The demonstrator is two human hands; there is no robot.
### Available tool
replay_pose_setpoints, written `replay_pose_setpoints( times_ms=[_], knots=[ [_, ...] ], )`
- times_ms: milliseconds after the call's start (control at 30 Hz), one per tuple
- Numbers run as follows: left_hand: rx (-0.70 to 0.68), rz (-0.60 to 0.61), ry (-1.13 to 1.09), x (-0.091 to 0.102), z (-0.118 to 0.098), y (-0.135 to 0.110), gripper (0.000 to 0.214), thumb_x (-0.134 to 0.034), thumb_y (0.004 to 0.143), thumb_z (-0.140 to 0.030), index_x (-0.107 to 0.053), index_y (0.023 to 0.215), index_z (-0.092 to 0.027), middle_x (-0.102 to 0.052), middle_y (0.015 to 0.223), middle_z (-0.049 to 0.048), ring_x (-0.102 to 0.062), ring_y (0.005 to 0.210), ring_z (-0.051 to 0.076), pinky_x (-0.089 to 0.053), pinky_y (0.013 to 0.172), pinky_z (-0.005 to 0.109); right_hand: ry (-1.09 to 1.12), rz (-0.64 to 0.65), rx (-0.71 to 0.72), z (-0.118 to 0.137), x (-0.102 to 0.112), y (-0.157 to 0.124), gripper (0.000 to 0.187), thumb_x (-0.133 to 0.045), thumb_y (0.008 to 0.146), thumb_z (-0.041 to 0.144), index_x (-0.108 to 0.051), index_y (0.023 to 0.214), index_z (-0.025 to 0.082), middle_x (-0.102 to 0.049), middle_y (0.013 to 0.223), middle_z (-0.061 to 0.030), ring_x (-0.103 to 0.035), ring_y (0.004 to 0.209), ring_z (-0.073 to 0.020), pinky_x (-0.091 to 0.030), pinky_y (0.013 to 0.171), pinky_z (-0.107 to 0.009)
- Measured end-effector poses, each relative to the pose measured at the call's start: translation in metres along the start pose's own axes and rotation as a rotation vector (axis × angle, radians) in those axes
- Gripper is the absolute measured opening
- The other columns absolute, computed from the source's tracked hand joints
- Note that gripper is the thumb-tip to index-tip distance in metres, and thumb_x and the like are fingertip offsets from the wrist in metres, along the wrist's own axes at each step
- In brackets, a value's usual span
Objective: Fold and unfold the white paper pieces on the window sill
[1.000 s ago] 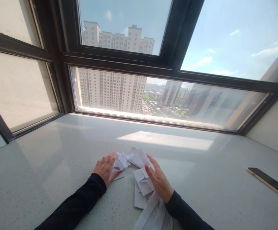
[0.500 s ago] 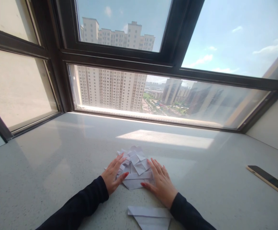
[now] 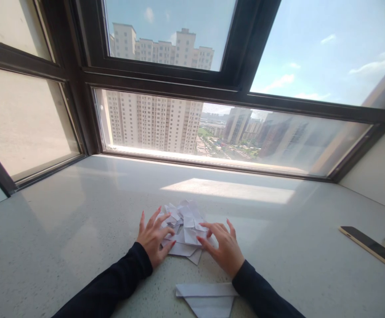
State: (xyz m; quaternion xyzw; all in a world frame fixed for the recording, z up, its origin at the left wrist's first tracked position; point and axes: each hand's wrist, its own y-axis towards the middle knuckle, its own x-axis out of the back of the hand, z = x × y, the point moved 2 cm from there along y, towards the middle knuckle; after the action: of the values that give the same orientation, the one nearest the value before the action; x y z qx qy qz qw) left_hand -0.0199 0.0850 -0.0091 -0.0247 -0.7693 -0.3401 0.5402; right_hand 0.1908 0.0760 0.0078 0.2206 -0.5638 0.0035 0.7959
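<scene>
A loose pile of folded white paper pieces (image 3: 188,223) lies on the pale speckled sill, between my two hands. My left hand (image 3: 155,237) is open at the pile's left side, its fingers spread and bent, the fingertips touching the outer papers. On the right side, my right hand (image 3: 223,247) has its thumb and index finger apart at the edge of the papers, while other fingers lift away. Nearer to me, by my right sleeve, rests a separate folded white paper (image 3: 207,299) with a long folded band along its top.
A flat dark object with a light edge, resembling a phone (image 3: 373,247), lies at the far right. Dark window frames (image 3: 212,165) border the back of the speckled sill (image 3: 89,225). A patch of sunlight falls behind the pile.
The papers in the pile have shifted and overlap differently, with a corner now pointing toward me. My left fingers have spread and lifted; my right fingers have bent at the pile's edge.
</scene>
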Motion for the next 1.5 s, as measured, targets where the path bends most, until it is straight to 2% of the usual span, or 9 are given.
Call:
replay_pose_setpoints(
  times_ms=[100, 200, 400, 567, 767, 967, 1100, 1333, 1500],
  knots=[
    [0.144, -0.111, 0.023, 0.003, 0.01, 0.003, 0.009, -0.05, 0.07, -0.027, -0.055, 0.076, -0.024, -0.049, 0.118, 0.0033, -0.029, 0.119, 0.029, -0.007, 0.095, 0.059, -0.008, -0.116, -0.07, -0.001, 0.001, -0.001, 0.045, -0.04, 0.077, 0.052, -0.048, 0.111, 0.023, -0.062, 0.092, -0.0051, -0.053, 0.094, -0.0223, -0.012, 0.097, -0.054],
    [0.228, -0.121, -0.029, -0.004, 0.018, 0.002, 0.022, -0.05, 0.07, -0.036, -0.051, 0.088, -0.023, -0.048, 0.119, 0.0072, -0.035, 0.115, 0.03, -0.016, 0.094, 0.058, 0.015, -0.062, -0.041, 0.001, -0.005, -0.002, 0.066, -0.043, 0.071, 0.058, -0.032, 0.125, 0.022, -0.049, 0.121, -0.0097, -0.038, 0.114, -0.0286, -0.008, 0.096, -0.056],
    [0.01, -0.025, -0.399, -0.016, 0.015, 0.002, 0.048, -0.049, 0.072, -0.036, -0.037, 0.115, -0.018, -0.036, 0.127, 0.0144, -0.038, 0.115, 0.026, -0.036, 0.091, 0.043, 0.131, 0.156, 0.119, 0.011, -0.013, -0.002, 0.072, -0.053, 0.066, 0.053, -0.029, 0.128, 0.025, -0.047, 0.123, -0.0088, -0.037, 0.115, -0.0289, -0.01, 0.098, -0.055],
    [-0.095, -0.082, -0.563, -0.003, 0.004, 0.005, 0.045, -0.044, 0.076, -0.022, -0.032, 0.118, -0.017, -0.033, 0.129, 0.0139, -0.035, 0.117, 0.023, -0.038, 0.091, 0.039, 0.145, -0.044, 0.114, 0.008, -0.009, -0.003, 0.054, -0.048, 0.071, 0.025, -0.035, 0.123, 0.022, -0.048, 0.12, -0.0083, -0.042, 0.112, -0.0249, -0.016, 0.099, -0.047],
    [-0.06, -0.131, -0.356, 0.011, 0.003, 0.004, 0.048, -0.038, 0.062, -0.007, -0.046, 0.108, -0.019, -0.039, 0.127, 0.009, -0.039, 0.114, 0.023, -0.036, 0.091, 0.041, 0.174, -0.192, 0.022, 0.002, 0.002, -0.004, 0.053, -0.042, 0.067, 0.019, -0.038, 0.12, 0.018, -0.036, 0.13, -0.0105, -0.031, 0.12, -0.0274, -0.017, 0.099, -0.049],
    [0.03, -0.063, -0.172, 0.003, 0.01, 0.004, 0.037, -0.041, 0.074, -0.03, -0.047, 0.109, -0.024, -0.044, 0.124, 0.0078, -0.043, 0.11, 0.027, -0.031, 0.09, 0.049, 0.154, -0.074, 0.083, 0.005, -0.006, -0.005, 0.065, -0.044, 0.072, 0.029, -0.017, 0.13, 0.018, -0.028, 0.135, -0.0117, -0.02, 0.125, -0.0256, -0.008, 0.1, -0.052],
    [0.01, 0.061, -0.18, -0.01, 0.009, 0.003, 0.057, -0.048, 0.07, -0.05, -0.039, 0.118, -0.021, -0.041, 0.127, 0.0118, -0.043, 0.11, 0.029, -0.031, 0.09, 0.05, 0.069, 0.072, 0.033, 0.004, -0.017, -0.007, 0.082, -0.052, 0.065, 0.053, -0.02, 0.131, 0.015, -0.034, 0.132, -0.015, -0.026, 0.122, -0.0295, -0.011, 0.098, -0.055],
    [-0.165, 0.089, -0.383, -0.006, 0.0, 0.002, 0.049, -0.048, 0.074, -0.032, -0.036, 0.12, -0.022, -0.042, 0.127, 0.0093, -0.042, 0.112, 0.022, -0.039, 0.088, 0.035, 0.253, 0.13, 0.247, 0.012, -0.008, -0.005, 0.045, -0.049, 0.076, 0.035, -0.045, 0.119, 0.023, -0.05, 0.12, -0.0074, -0.043, 0.112, -0.0211, -0.035, 0.094, -0.037],
    [-0.135, -0.05, -0.394, 0.002, 0.001, 0.004, 0.036, -0.037, 0.076, -0.013, -0.045, 0.111, -0.021, -0.045, 0.121, 0.0088, -0.044, 0.108, 0.02, -0.039, 0.087, 0.034, 0.283, 0.0, 0.266, 0.018, 0.007, -0.005, 0.041, -0.04, 0.082, 0.032, -0.04, 0.122, 0.02, -0.039, 0.13, -0.0073, -0.029, 0.122, -0.0198, -0.028, 0.099, -0.037]
  ],
)
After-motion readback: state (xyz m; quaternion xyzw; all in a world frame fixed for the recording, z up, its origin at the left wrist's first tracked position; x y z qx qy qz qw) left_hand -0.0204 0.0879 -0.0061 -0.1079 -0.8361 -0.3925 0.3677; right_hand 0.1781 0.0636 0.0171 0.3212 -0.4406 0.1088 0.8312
